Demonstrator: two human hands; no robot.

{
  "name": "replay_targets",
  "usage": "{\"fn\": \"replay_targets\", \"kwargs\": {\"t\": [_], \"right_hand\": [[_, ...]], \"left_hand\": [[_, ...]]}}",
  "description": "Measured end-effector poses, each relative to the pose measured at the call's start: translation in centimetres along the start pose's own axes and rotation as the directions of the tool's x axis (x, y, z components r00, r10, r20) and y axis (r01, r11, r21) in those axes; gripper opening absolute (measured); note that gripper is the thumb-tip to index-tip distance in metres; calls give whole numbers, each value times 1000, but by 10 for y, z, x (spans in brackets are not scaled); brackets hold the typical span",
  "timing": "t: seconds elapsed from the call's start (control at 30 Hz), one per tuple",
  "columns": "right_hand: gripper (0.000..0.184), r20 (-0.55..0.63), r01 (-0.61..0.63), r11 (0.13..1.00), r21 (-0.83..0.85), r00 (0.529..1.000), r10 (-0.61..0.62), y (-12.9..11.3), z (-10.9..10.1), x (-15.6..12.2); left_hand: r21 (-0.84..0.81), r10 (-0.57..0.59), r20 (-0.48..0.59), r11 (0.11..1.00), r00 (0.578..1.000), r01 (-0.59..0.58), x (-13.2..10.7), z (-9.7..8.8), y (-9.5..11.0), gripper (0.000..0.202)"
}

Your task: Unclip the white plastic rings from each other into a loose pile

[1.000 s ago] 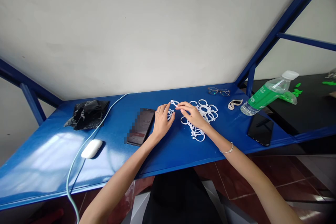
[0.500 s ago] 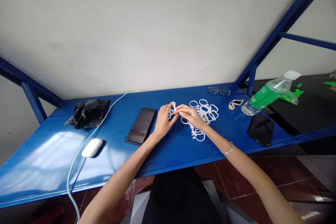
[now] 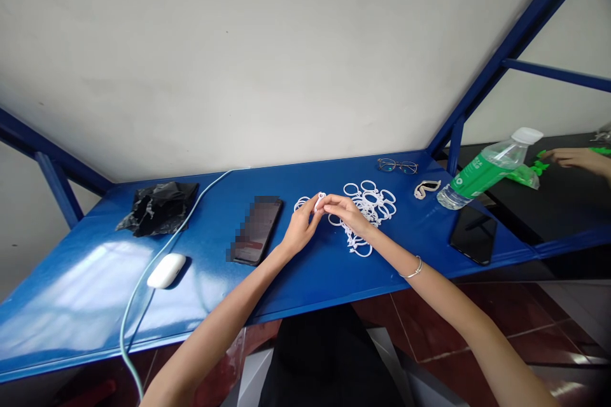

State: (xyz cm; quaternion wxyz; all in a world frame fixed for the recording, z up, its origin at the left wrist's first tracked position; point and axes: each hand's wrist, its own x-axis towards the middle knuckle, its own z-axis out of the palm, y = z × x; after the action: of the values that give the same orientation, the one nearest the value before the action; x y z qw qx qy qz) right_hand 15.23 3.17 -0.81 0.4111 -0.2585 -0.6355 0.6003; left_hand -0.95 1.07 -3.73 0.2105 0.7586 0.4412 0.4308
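Over the middle of the blue table (image 3: 95,292), my left hand (image 3: 300,226) and my right hand (image 3: 346,211) meet fingertip to fingertip. Both pinch one small white plastic ring piece (image 3: 319,199), held just above the tabletop. A pile of white plastic rings (image 3: 370,203) lies right behind and beside my right hand. A smaller white ring (image 3: 300,202) lies just behind my left hand. A thin bracelet sits on my right wrist.
A phone (image 3: 255,229) lies left of my hands, a second dark phone (image 3: 472,232) at the right. There are also a white earbud case (image 3: 166,270) with a cable, a black bag (image 3: 160,203), glasses (image 3: 398,166), a green-labelled bottle (image 3: 487,168). Another person's hand (image 3: 573,157) reaches onto the black table.
My hands have closed together on the white piece, which was raised between the fingertips a moment ago and is now lower. Another person's hand has come into view at the far right.
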Motion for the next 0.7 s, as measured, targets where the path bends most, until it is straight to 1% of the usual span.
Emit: {"fn": "replay_targets", "kwargs": {"t": [0.07,0.17,0.23,0.37,0.57,0.7], "right_hand": [[20,-37,-36,996,83,999,39,1,1,1],[30,-99,-97,982,162,989,114,5,1,2],[34,-119,-127,976,176,982,149,8,0,3],[37,-149,-178,974,138,969,198,9,-1,3],[36,-197,-158,984,82,965,171,2,0,3],[34,-207,-148,988,52,966,155,3,-3,4]], "left_hand": [[-20,-35,16,999,999,36,0,0,3,40],[-63,-57,24,996,998,59,0,0,7,40],[-90,-72,26,993,997,74,1,0,8,40],[-130,-109,40,985,993,113,1,1,9,40],[-189,-130,1,974,992,128,1,0,10,41],[-230,-154,-6,962,988,148,2,-2,10,42]]}}
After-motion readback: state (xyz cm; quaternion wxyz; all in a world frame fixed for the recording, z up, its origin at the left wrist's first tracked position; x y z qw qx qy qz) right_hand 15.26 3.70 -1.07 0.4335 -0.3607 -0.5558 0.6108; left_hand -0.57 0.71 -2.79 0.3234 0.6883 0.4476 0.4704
